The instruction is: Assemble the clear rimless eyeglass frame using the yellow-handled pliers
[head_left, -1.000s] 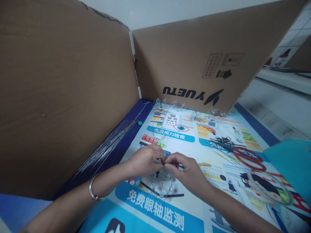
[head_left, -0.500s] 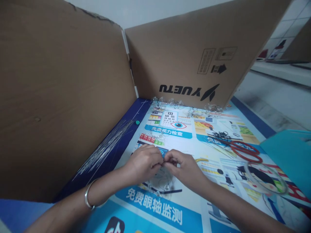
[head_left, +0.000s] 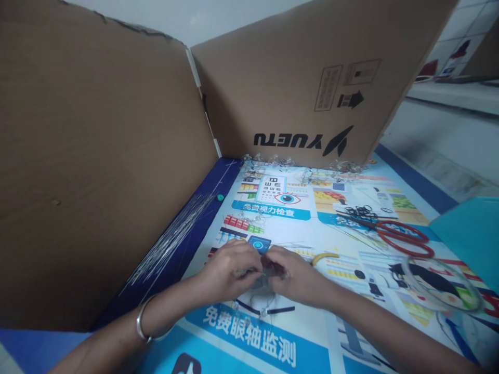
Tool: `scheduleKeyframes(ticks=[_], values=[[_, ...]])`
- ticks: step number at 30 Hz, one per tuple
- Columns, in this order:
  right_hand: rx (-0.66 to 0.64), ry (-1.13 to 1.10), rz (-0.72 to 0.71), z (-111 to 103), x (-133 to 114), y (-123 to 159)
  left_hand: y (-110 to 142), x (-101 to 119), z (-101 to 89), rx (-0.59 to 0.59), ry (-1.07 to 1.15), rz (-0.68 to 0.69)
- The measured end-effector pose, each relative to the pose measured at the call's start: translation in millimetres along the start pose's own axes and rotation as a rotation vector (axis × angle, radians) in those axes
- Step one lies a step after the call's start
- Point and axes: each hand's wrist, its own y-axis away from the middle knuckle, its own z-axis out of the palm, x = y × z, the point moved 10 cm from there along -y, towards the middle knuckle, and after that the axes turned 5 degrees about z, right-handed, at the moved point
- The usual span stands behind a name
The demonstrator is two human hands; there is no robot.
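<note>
My left hand (head_left: 232, 271) and my right hand (head_left: 294, 276) meet over the printed sheet, thumbs and fingers pinched. Between the fingertips is a thin wire strung with clear beads (head_left: 263, 312); it hangs in a loose loop below them. The fine ends inside my fingers are too small to make out. A dark strip (head_left: 283, 310) lies on the sheet under the loop. Just right of my right hand sits a yellow curved piece (head_left: 324, 257).
Straight thin wires (head_left: 171, 236) lie at left beside a green lump (head_left: 220, 197). Red-handled scissors (head_left: 405, 239), black loops (head_left: 360, 212) and a clear round dish (head_left: 442, 284) are at right. Clear beaded pieces (head_left: 345, 166) line the foot of the cardboard walls (head_left: 288, 93).
My fingertips have drawn slightly apart, and my right hand has turned and come lower. The beaded loop hangs a little lower. The camera view has shifted slightly.
</note>
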Motion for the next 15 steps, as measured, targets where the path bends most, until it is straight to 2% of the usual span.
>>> scheduleKeyframes(ticks=[4, 10, 15], values=[[-0.064, 0.001, -0.039, 6.0, -3.7, -0.4, 0.6, -7.4, 2.5, 0.008, 0.089, -0.06], [-0.175, 0.005, -0.018, 13.1, -1.3, -4.6, 2.4, -16.7, 8.3, -0.049, 0.13, -0.17], [-0.244, 0.118, 0.01, 21.6, -6.5, -6.4, 3.9, -17.3, 15.8, -0.148, 0.109, -0.17]])
